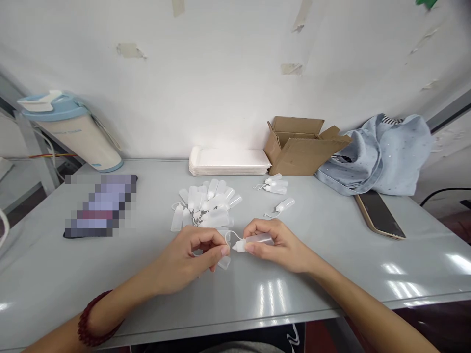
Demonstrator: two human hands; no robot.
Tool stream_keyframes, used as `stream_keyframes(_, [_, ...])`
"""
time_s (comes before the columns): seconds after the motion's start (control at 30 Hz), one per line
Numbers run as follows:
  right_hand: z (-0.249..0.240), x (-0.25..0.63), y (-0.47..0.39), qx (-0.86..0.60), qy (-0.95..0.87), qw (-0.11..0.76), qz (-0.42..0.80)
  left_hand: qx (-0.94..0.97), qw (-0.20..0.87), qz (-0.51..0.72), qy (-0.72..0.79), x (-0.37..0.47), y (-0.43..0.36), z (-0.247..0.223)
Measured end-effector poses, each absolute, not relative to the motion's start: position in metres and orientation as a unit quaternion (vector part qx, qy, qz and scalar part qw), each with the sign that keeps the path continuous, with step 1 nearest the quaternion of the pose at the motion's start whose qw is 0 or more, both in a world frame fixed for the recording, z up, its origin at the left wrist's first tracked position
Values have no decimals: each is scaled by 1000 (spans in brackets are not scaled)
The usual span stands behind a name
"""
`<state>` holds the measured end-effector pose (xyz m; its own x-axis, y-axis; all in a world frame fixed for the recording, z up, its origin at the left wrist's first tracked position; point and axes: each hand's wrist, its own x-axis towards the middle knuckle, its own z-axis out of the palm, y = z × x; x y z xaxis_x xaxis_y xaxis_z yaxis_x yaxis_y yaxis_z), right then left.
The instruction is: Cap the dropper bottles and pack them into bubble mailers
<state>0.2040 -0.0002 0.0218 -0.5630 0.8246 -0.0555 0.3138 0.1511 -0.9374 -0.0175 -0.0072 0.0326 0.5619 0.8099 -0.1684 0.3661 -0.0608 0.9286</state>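
Observation:
Between the fingers of my right hand [275, 245] lies a small translucent dropper bottle [259, 239], its white nozzle pointing left. A thin white strap [234, 232] loops from its neck to my left hand [202, 252]. There, thumb and fingers pinch the tethered cap, mostly hidden by the fingertips, just left of the nozzle. Part of another bottle [224, 263] shows beneath the left fingers. Just behind my hands is a pile of similar dropper bottles [217, 215]. Farther right a single bottle [285, 205] lies in front of a few more bottles [275, 187].
Along the wall are a stack of white padded sheets [230, 163], an open cardboard box [305, 154] and a light blue bag [397, 152]. A phone [380, 215] lies at right. A tumbler [81, 132] and a pixelated device [101, 206] are at left on the grey table [154, 314].

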Motion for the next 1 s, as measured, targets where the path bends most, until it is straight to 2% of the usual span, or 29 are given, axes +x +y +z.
stream_keyframes(0.17, [21, 210, 7, -415, -707, 281, 499, 680, 507, 251, 467, -27, 2, 32])
stream_keyframes(0.33, [20, 228, 22, -497, -728, 323, 344, 643, 387, 340, 567, -41, 18, 33])
stream_keyframes(0.6, [17, 261, 41, -553, -802, 199, 103, 614, 356, 326, 625, -42, 27, 25])
stream_keyframes(0.77, [11, 275, 45, -578, -802, 121, 90, 586, 343, 351, 644, -43, 29, 26])
stream_keyframes(1.0, [7, 273, 50, -579, -805, 83, 99, 585, 332, 365, 643, -41, 24, 33])
